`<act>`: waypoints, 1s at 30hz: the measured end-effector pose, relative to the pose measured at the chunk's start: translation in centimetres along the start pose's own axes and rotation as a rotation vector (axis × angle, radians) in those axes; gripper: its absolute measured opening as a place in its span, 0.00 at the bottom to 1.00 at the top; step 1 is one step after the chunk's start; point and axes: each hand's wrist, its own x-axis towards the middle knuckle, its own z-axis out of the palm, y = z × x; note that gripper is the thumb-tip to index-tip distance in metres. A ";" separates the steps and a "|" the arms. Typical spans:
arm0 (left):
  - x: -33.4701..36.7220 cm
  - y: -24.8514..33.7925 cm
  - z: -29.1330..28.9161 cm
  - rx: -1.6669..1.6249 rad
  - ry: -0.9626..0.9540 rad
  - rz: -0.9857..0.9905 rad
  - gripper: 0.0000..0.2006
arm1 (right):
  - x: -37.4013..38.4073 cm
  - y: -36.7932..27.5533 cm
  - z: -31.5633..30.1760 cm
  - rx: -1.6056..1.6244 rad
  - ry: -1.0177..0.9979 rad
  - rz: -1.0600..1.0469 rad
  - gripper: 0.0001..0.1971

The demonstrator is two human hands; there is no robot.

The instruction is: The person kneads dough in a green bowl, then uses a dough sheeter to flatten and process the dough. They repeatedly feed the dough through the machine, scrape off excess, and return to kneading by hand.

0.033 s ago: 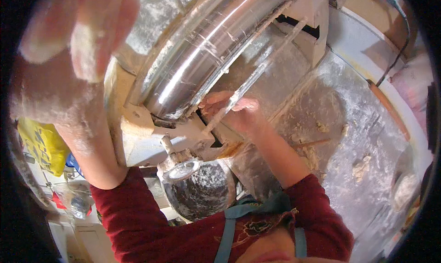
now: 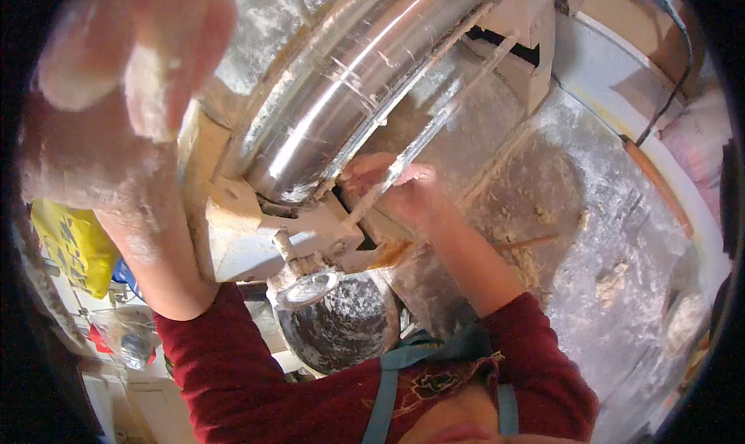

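My left hand [image 2: 136, 64], dusted with flour, is raised large and blurred at the upper left, beside the machine. Its fingers are apart, and I see nothing held in them. Farther right, my right hand [image 2: 396, 188] reaches behind a thin metal rod [image 2: 423, 133]. Its bent fingers are drawn together by the lower end of a shiny steel roller [image 2: 334, 95]. Whatever those fingers pinch, if anything, is hidden by the rod and the roller's edge. Scraps of pale dough and flour cling to the roller.
A round knob [image 2: 308, 289] juts from the machine's pale end housing [image 2: 248, 246], above a dark floured bowl-like part [image 2: 341, 327]. On the right, a floured metal surface [image 2: 605, 234] carries dough crumbs [image 2: 611, 282]. A yellow bag [image 2: 74, 246] lies at the left.
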 end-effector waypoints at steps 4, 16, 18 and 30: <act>0.9 -0.5 1.8 0.029 0.045 0.000 0.09 | 2.2 0.6 -0.5 -0.175 0.003 0.133 0.14; -0.1 0.0 2.4 0.091 0.082 -0.014 0.08 | 6.0 4.8 -1.2 -0.598 -0.074 0.441 0.12; 0.2 0.0 2.6 0.096 0.073 -0.016 0.08 | 5.0 4.5 -1.2 -0.580 -0.009 0.408 0.06; 0.9 -0.2 1.8 0.111 0.092 -0.005 0.08 | 1.4 2.3 -7.4 -2.091 -0.126 -0.527 0.24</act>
